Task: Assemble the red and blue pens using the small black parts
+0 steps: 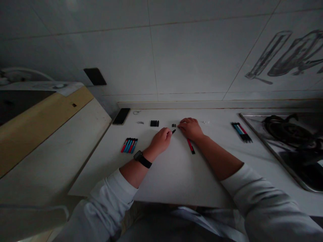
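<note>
Black piece point(174, 131) sits pinched in left grip point(162, 138); red pen point(190, 146) protrudes from under right grip point(191, 129), closure indeterminable.

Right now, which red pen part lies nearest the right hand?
The lone red part beside the right hand; others sit among blue ones in the left row and right row.
</note>
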The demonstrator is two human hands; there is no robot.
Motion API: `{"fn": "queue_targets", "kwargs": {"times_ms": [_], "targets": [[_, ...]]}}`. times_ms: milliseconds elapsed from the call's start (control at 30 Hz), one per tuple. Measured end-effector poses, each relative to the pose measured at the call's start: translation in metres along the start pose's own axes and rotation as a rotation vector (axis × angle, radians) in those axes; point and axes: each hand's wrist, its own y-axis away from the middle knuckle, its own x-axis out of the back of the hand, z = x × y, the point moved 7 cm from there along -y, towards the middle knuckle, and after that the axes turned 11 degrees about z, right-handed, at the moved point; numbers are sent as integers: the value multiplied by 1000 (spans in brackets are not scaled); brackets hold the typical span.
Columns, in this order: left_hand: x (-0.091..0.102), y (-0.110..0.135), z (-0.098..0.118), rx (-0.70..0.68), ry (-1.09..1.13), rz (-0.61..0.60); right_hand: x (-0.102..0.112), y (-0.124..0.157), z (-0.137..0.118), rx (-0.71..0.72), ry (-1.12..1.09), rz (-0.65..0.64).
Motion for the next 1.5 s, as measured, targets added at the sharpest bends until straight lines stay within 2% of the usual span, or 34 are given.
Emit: {"fn": "queue_targets", "kwargs": {"times_ms": [267,367,500,667,833,967,1200,1500], "targets": [[0,0,0,1,0,6,4,5,-10,59,44,-31],[1,0,0,6,11,17,11,8,-10,32,29,-20],[4,0,3,16,43,15,31,13,-6,-59,-77,74],[7,1,11,7,129,-7,48,29,-8,-195,-370,218],[9,0,16,-54,191,0,39,40,-7,-455,-738,282],[11,-1,17,-93,129,21,31,41,-14,-517,-933,252],[11,-1,19,-85,119,11,27,43,-20,-518,-963,189],[12,1,22,-73,145,13,30,44,-21,-520,-969,218]]}}
